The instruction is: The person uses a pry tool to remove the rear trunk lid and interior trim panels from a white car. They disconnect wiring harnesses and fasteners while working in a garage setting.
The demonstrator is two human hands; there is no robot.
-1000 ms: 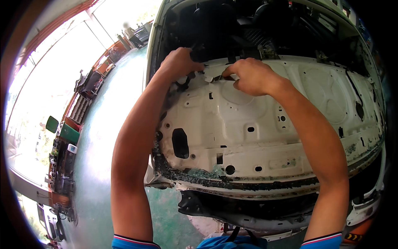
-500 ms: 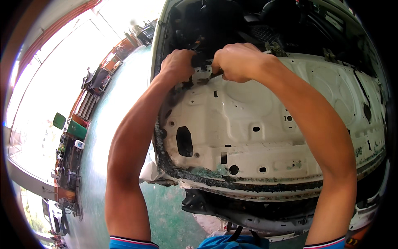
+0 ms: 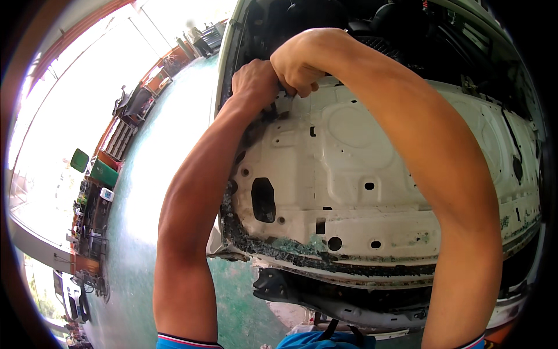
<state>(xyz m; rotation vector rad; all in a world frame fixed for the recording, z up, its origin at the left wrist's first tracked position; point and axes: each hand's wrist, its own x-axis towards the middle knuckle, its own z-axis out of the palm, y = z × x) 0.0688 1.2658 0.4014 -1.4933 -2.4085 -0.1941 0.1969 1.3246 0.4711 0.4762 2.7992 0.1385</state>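
My left hand (image 3: 254,79) is closed at the upper left corner of the white metal panel (image 3: 302,174), over dark parts; what its fingers grip is hidden. My right hand (image 3: 299,61) is bent beside it, almost touching it, with curled fingers over the same dark corner parts; I cannot make out what it holds. The panel belongs to a stripped vehicle body and has stamped shapes and several holes, with rough dark sealer and greenish fragments along its lower edge.
Beyond the panel are the dark cabin and seats (image 3: 398,23). A black metal crossmember (image 3: 325,294) lies below the panel's edge. To the left are the green floor (image 3: 131,221), a green bin (image 3: 104,171), cluttered benches and racks (image 3: 120,142), and a distant person (image 3: 200,41).
My right hand has moved up and left until it is close beside my left hand. My left hand has shifted slightly. The view has moved a little against the vehicle.
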